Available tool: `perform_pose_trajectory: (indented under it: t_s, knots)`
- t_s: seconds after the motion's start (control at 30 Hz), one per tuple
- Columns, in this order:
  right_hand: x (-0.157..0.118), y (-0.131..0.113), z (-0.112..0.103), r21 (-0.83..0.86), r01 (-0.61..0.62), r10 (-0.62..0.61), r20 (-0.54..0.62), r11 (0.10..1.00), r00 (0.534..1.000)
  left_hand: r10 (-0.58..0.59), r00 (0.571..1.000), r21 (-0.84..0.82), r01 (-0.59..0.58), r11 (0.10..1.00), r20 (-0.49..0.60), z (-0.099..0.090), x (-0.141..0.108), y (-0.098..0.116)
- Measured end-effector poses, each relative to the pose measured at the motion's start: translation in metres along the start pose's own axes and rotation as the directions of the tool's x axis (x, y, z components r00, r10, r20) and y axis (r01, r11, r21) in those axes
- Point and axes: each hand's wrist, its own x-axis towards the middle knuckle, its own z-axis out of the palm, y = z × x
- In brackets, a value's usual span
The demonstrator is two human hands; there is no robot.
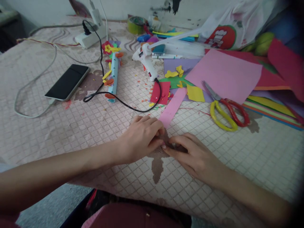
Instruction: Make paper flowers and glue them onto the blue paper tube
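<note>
My left hand (144, 136) is closed, its fingers curled and the thumb pointing at my right fingers. Close beside it my right hand (194, 152) is closed too, its fingertips almost meeting the left thumb. Whatever is between the fingertips is too small or hidden to name. A pink paper strip (173, 107) runs from the paper pieces down to my left fingers; I cannot tell whether they touch it. Beyond the hands lie a red paper piece (160, 92) and a yellow paper piece (195, 93). Scissors (223, 115) with yellow and red handles lie to the right.
A white glue gun (148, 63) stands behind, its black cord (128, 106) looping over the tablecloth. A decorated light-blue paper stick (114, 74), a phone (67, 82) on a cable and a power strip (91, 36) are left. Coloured paper sheets (225, 74) and a plastic bag (242, 25) fill the right.
</note>
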Motion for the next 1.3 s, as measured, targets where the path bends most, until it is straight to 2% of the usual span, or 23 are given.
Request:
perform_pose_trajectory:
  t_s: [0.17,0.4,0.6,0.67,0.9,1.03,1.2,1.3]
  knots:
    - [-0.003,0.001,-0.001,0.051,0.040,-0.037,-0.057,0.998,0.998,-0.001,0.999,0.009,0.001,1.000,-0.047,0.005,-0.003,0.001]
    - [-0.002,0.001,0.000,0.067,0.020,-0.014,-0.090,0.998,0.996,0.004,0.999,-0.049,-0.006,0.999,-0.045,0.003,0.002,-0.004]
    - [0.001,0.004,0.000,0.198,0.025,0.003,-0.139,0.980,0.990,0.012,0.996,-0.309,0.017,0.951,0.090,-0.008,0.008,-0.013]
    - [0.002,0.005,-0.001,0.256,0.013,0.032,-0.173,0.966,0.984,0.013,0.997,-0.298,0.011,0.954,0.079,-0.010,0.008,-0.011]
    - [0.005,0.003,-0.002,0.345,-0.127,0.226,-0.266,0.930,0.937,-0.039,0.999,-0.092,0.039,0.995,0.007,-0.005,0.005,-0.001]
    - [0.016,0.005,-0.009,0.353,-0.200,0.283,-0.203,0.914,0.938,-0.009,1.000,-0.021,0.009,1.000,-0.001,-0.001,0.005,-0.003]
    - [0.044,0.016,-0.019,0.302,-0.257,0.264,0.021,0.918,0.964,0.042,0.999,0.025,-0.042,0.999,0.008,0.000,0.009,-0.008]
    - [0.052,0.021,-0.017,0.306,-0.327,0.341,0.009,0.894,0.940,0.034,0.999,-0.049,-0.033,0.998,0.013,-0.003,0.011,-0.012]
